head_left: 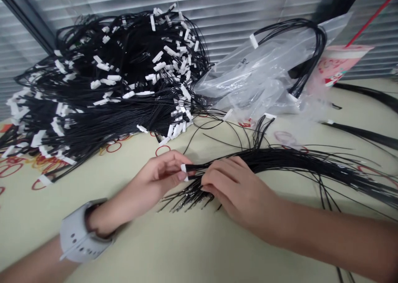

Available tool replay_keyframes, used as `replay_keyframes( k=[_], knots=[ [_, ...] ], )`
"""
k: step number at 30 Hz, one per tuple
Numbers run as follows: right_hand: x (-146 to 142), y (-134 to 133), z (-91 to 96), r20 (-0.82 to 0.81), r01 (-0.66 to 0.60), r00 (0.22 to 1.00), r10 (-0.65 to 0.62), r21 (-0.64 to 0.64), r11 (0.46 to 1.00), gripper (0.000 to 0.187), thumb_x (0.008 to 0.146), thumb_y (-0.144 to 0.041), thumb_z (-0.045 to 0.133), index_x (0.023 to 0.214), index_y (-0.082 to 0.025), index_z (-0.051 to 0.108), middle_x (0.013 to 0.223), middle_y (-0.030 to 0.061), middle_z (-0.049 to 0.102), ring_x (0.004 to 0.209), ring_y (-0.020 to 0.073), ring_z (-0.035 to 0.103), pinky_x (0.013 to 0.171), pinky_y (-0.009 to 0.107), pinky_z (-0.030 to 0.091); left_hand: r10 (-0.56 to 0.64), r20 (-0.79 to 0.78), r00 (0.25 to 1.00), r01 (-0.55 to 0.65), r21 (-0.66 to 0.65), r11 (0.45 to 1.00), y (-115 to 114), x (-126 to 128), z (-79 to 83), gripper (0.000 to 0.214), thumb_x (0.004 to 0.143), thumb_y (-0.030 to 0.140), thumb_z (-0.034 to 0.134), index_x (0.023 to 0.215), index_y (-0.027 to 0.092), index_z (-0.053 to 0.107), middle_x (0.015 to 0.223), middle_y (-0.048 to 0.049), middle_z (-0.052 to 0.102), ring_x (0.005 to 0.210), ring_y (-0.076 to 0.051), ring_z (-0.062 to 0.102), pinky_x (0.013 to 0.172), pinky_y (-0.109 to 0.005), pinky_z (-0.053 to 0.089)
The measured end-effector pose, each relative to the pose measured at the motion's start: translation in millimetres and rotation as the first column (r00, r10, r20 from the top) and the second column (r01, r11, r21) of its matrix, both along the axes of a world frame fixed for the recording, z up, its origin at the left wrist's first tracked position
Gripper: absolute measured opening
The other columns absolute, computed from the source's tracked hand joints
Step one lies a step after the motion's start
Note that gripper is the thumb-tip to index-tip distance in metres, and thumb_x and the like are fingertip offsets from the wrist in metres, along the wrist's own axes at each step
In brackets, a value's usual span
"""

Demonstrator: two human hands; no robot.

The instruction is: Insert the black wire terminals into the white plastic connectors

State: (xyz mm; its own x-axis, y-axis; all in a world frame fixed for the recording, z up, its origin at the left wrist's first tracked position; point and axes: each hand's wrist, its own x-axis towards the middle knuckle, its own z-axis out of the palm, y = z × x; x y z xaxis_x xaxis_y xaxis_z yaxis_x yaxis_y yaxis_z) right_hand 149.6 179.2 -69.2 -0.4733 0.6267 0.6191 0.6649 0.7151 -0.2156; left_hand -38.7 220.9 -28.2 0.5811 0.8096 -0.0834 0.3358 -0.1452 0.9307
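Observation:
Between the thumb and fingers of my left hand (166, 173) is a small white connector (184, 172), with black wires running out of it to the right. My right hand (238, 187) is closed beside it, fingers pinched on black wires just right of the connector. Beneath and behind that hand lies a long bundle of loose black wires (289, 160). The bundle's bare metal-tipped ends (189, 198) fan out below the two hands. What exactly sits inside the right fingertips is partly hidden.
A large heap of black cables with white connectors (124, 75) stands back left. Clear plastic bags (258, 75) lie behind the bundle, near a pink cup (338, 65) with a red straw. Rubber bands (114, 147) are scattered on the pale table (149, 250). Blinds hang behind.

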Motion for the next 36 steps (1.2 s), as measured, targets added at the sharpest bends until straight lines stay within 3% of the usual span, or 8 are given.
replay_keyframes(
  k=[5,9,13,18,22,28,36],
  knots=[
    [0.4,1.0,6.0,-0.1,-0.004,0.995,-0.002,-0.058,0.998,0.01,0.082,-0.02,0.046,0.076,-0.015,0.053,0.074,-0.003,0.05,0.074,0.0049,0.043,0.072,0.022,0.025,0.04,-0.032,0.999,-0.04,0.007,0.999,0.2,-3.4,2.2,0.018,0.081,0.024,0.051,0.095,0.013,0.048,0.086,-0.0034,0.054,0.079,-0.008,0.05,0.067,-0.017,0.038],
    [1.8,0.6,5.4,-0.094,0.021,0.995,-0.033,-0.124,0.992,0.012,0.084,-0.021,0.044,0.076,-0.015,0.052,0.078,-0.0029,0.052,0.075,0.005,0.042,0.072,0.021,0.027,0.049,-0.085,0.995,-0.046,0.036,0.998,2.8,-7.4,3.7,0.019,0.081,0.023,0.051,0.097,0.015,0.048,0.083,0.0003,0.053,0.079,-0.005,0.05,0.067,-0.011,0.038],
    [2.1,1.2,-0.5,-0.122,0.027,0.992,-0.031,-0.038,0.999,0.017,0.083,-0.01,0.043,0.092,-0.018,0.054,0.085,-0.0024,0.055,0.079,0.0048,0.046,0.072,0.02,0.028,0.017,-0.086,0.996,-0.015,0.018,1.0,4.4,-8.6,3.9,0.017,0.082,0.024,0.05,0.096,0.015,0.048,0.077,0.0021,0.051,0.073,-0.003,0.049,0.064,-0.01,0.037],
    [2.6,1.2,2.6,-0.198,-0.023,0.98,0.014,-0.039,0.999,0.01,0.079,-0.016,0.05,0.083,-0.018,0.059,0.072,-0.0025,0.052,0.07,0.0026,0.045,0.069,0.021,0.028,0.016,-0.035,0.999,-0.017,-0.02,1.0,4.3,-6.3,3.4,0.016,0.08,0.023,0.052,0.094,0.014,0.05,0.076,0.0009,0.052,0.07,-0.004,0.049,0.06,-0.011,0.036],
    [3.8,1.1,7.1,-0.222,-0.115,0.969,0.105,-0.031,0.993,0.014,0.079,-0.018,0.053,0.091,-0.022,0.06,0.065,-0.005,0.05,0.065,-0.0003,0.044,0.066,0.02,0.026,0.017,-0.006,1.0,-0.017,-0.064,0.998,4.3,-4.5,4.8,0.015,0.08,0.02,0.053,0.092,0.013,0.049,0.078,0.0012,0.053,0.072,-0.004,0.049,0.062,-0.011,0.037],
    [2.2,-1.3,7.1,-0.251,0.014,0.968,-0.025,-0.049,0.999,0.009,0.078,-0.014,0.051,0.077,-0.017,0.06,0.061,-0.0048,0.049,0.059,0.0006,0.039,0.062,0.019,0.025,0.011,0.016,1.0,-0.01,-0.079,0.997,4.0,-4.8,6.1,0.011,0.081,0.017,0.051,0.091,0.013,0.05,0.076,0.0018,0.053,0.072,-0.002,0.048,0.063,-0.009,0.036],
    [2.1,1.2,8.2,-0.241,0.048,0.968,-0.063,-0.069,0.996,0.01,0.078,-0.013,0.05,0.075,-0.017,0.059,0.061,-0.0064,0.051,0.056,0.0006,0.037,0.061,0.019,0.025,-0.013,-0.007,1.0,0.013,-0.033,0.999,4.3,-6.5,1.4,0.014,0.08,0.021,0.052,0.092,0.013,0.051,0.075,0.0019,0.053,0.065,-0.002,0.044,0.056,-0.008,0.032]
  ],
)
